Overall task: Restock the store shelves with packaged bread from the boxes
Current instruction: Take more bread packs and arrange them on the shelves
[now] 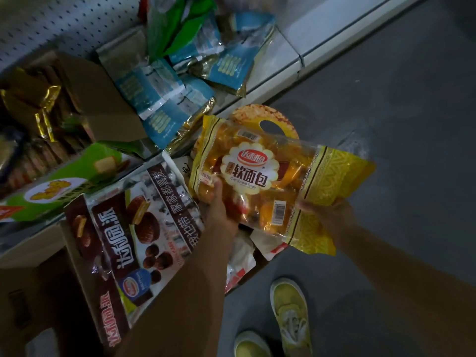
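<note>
- The person holds a yellow soft bread bag (260, 176) with both hands above the open cardboard box (85, 276), probably to carry it to the shelf (280, 65).
- The left hand (219, 210) has its fingers closed on the bag's left end; the right hand (327, 215) pinches the yellow sealed end.
- The label reads "软面包".
- A brown chocolate pie bag (134, 243) leaning in the box shows "达利园·派".

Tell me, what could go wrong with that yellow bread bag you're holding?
Both hands hold the yellow bread bag only at its edges: the left hand near the bottom, the right hand at the far end, so it might slip or sag. The blue packets on the shelf lie in a messy pile near the edge; pushing the bag in could knock some off.
</note>
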`<state>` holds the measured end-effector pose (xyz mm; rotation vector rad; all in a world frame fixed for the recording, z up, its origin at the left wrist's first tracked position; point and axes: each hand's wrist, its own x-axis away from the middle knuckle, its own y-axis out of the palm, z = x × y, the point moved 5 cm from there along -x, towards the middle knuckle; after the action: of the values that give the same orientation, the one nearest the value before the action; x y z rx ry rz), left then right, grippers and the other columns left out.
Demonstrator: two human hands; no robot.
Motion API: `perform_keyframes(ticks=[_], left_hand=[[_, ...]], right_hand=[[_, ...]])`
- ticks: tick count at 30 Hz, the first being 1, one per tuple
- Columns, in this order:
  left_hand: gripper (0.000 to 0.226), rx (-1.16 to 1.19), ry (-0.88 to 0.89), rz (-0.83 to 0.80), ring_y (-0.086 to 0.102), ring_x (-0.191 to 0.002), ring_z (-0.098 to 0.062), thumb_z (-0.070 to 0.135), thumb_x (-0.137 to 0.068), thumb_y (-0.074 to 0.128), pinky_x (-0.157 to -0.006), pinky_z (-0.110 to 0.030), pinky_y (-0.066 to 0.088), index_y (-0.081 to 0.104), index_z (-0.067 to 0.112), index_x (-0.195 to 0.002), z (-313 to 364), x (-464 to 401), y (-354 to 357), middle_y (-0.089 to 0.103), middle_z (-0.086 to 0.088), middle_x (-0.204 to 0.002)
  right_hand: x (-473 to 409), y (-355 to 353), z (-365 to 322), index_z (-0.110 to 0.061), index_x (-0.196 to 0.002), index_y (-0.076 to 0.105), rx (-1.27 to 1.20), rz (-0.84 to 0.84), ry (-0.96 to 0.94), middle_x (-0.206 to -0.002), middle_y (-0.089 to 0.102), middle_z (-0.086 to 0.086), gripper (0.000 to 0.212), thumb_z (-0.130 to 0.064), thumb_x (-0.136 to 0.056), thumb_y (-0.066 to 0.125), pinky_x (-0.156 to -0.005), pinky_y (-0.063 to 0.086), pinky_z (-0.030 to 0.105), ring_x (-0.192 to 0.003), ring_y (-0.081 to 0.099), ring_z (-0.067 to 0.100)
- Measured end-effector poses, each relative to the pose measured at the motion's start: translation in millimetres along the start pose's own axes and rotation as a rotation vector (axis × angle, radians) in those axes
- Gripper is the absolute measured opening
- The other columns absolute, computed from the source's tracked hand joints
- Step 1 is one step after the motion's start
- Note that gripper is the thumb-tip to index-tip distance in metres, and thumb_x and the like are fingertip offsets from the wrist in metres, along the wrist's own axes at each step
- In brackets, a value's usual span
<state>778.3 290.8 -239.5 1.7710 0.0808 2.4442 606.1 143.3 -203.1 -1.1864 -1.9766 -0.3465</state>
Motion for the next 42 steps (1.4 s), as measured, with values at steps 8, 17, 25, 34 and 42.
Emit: perform_keyframes(ticks=[8,17,25,34,42], left_hand=[[0.113,0.044,-0.004,-0.073,0.056,-0.119,-0.046,0.058,-0.044,0.094,-0.093,-0.072,0.043,0.039,0.039,-0.142,4,27,-1,0.057,-0.017,-0.136],[0.058,0.133,0.146,-0.191,0.067,-0.107,-0.033,0.046,-0.072,0.074,-0.099,-0.051,0.05,0.065,0.013,-0.119,48,138,-12,0.075,-0.012,-0.107],[0.058,0.19,0.288,-0.261,0.065,-0.113,-0.034,0.044,-0.078,0.073,-0.106,-0.051,0.045,0.063,0.01,-0.124,98,277,-50,0.072,-0.014,-0.116],[0.052,0.278,0.464,-0.412,0.064,-0.111,-0.036,0.042,-0.091,0.056,-0.071,-0.039,0.06,0.058,0.011,-0.133,176,433,-95,0.066,-0.016,-0.126],[0.053,0.326,0.664,-0.44,0.06,-0.118,-0.039,0.044,-0.09,0.06,-0.102,-0.056,0.046,0.058,0.013,-0.133,236,544,-145,0.067,-0.016,-0.125]], right_hand=[[23,-10,-15,-0.012,-0.099,0.066,-0.001,0.114,-0.061,-0.086,0.066,-0.003,0.035,-0.013,-0.07,0.086,-0.072,0.047,0.027,-0.078,0.063,0.013],[97,-6,-94,-0.014,-0.098,0.074,0.004,0.056,-0.145,-0.097,0.075,0.001,0.054,-0.029,-0.05,0.093,-0.088,0.056,0.049,-0.093,0.071,0.026],[213,8,-193,-0.01,-0.112,0.066,0.078,0.005,-0.279,-0.104,0.068,0.007,0.05,-0.017,-0.067,0.088,-0.08,0.05,0.034,-0.091,0.064,0.023],[349,53,-285,-0.013,-0.109,0.066,0.073,-0.16,-0.387,-0.105,0.07,0.007,0.05,-0.018,-0.064,0.089,-0.094,0.05,0.052,-0.098,0.066,0.029],[459,101,-368,-0.01,-0.115,0.067,0.036,-0.317,-0.58,-0.11,0.071,0.01,0.066,-0.02,-0.055,0.094,-0.091,0.051,0.056,-0.1,0.066,0.03]])
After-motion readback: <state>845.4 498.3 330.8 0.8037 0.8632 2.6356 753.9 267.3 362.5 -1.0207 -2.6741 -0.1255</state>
